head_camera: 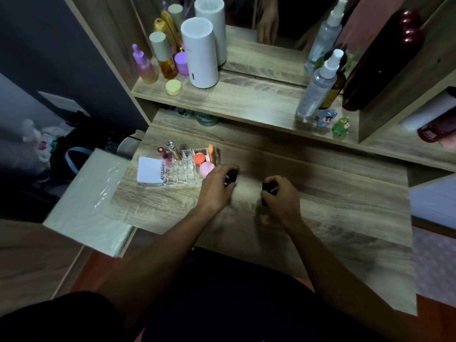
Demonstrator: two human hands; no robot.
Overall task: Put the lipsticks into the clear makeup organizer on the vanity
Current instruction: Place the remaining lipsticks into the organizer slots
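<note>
The clear makeup organizer (183, 172) stands on the left of the wooden vanity top (333, 206). It holds a red-capped tube (161, 153), a silver-capped tube (172, 150), pink and orange sponges (206, 166) and a white card (149, 172). My left hand (217, 185) is closed around a black lipstick (232, 176) just right of the organizer. My right hand (281, 193) grips another black lipstick (267, 190) low over the vanity top, a hand's width to the right.
A raised shelf (246, 99) behind carries a white cylinder (199, 53), bottles, a yellow jar (174, 87), a spray bottle (317, 87) and small figurines. A mirror stands at the back. A pale plastic-wrapped box (86, 198) juts out at the left edge.
</note>
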